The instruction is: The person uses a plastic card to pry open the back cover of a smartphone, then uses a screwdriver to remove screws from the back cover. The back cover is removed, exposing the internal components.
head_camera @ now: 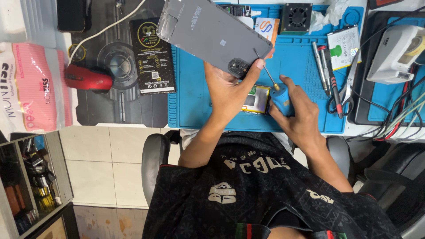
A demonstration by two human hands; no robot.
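My left hand [230, 86] holds up a grey phone [212, 33] by its lower corner, back side facing me, tilted over the blue work mat [195, 97]. My right hand [296, 110] grips a blue-handled screwdriver [276, 95]; its thin shaft points up-left and its tip meets the phone's lower edge near my left thumb. Under my hands on the mat lies a flat phone battery [256, 99], partly hidden by both hands.
Tweezers, pens and scissors [336, 93] lie at the mat's right. A small black fan [295, 17], a white battery [343, 46], a white tool station [396, 53] with cables, a red mouse [88, 79] and a black package [152, 55] surround the mat.
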